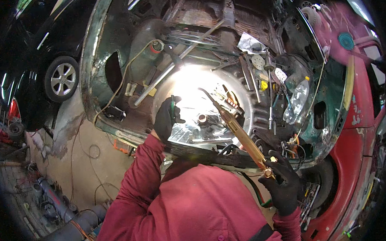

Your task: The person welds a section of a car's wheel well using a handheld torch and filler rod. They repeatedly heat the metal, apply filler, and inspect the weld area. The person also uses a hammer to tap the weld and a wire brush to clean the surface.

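Observation:
My right hand, in a black glove, is closed around the valve end of a brass gas torch. The torch slants up and left, and its thin bent dark tip hangs over the round spare-wheel well of a stripped car body. My left hand, also gloved in black, is curled at the left side of the well, with a thin green object between its fingers; its kind cannot be made out. A bright glare beyond the torch tip hides part of the well. Beneath both hands lies a shiny sheet with small metal parts.
A long metal bar lies diagonally at the left. Rods, a clear plastic bottle and a yellow piece are on the right. The green body rim surrounds the space. A hose crosses its left side; a pink fan stands right.

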`<state>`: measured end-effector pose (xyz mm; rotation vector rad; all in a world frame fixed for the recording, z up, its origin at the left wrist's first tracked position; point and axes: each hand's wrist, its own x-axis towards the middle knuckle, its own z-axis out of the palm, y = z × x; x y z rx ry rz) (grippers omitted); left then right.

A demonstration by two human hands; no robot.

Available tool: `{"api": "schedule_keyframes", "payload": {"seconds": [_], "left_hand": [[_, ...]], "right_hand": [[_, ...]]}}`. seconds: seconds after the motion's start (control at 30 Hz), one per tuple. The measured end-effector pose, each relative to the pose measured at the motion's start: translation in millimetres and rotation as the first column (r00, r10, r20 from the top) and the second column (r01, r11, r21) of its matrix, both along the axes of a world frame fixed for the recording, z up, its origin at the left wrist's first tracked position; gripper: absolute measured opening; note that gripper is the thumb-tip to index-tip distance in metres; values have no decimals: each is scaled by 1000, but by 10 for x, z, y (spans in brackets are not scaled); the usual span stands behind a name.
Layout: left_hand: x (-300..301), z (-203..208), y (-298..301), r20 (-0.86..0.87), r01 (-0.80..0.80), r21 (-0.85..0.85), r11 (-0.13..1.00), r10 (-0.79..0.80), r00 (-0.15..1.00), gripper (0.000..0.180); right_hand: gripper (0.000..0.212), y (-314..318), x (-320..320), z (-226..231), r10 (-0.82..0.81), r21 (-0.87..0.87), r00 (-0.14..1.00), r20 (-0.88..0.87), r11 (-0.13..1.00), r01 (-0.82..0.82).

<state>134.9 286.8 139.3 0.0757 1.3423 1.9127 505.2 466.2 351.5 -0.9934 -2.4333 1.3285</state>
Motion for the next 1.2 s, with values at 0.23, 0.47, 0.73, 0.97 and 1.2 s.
{"api": "schedule_keyframes", "payload": {"seconds": [0.23,0.47,0.73,0.97,1.2], "left_hand": [[214,269,-88,-199,-110,75,991,123,972,31],[337,371,-262,-94,-134,258,957,162,982,28],[332,388,-253,132,-205,270,941,174,976,46],[334,358,-263,356,-313,384,869,174,918,39],[602,474,-98,270,-189,332,924,99,958,55]], "right_hand": [[48,256,1,29,98,-6,995,-37,995,-98],[41,418,-76,92,126,-266,988,87,959,-99],[41,523,-230,55,178,-344,982,65,928,-145],[46,553,-321,-11,248,-272,969,16,933,-234],[45,572,-301,-56,171,-293,983,68,945,-145]]}}
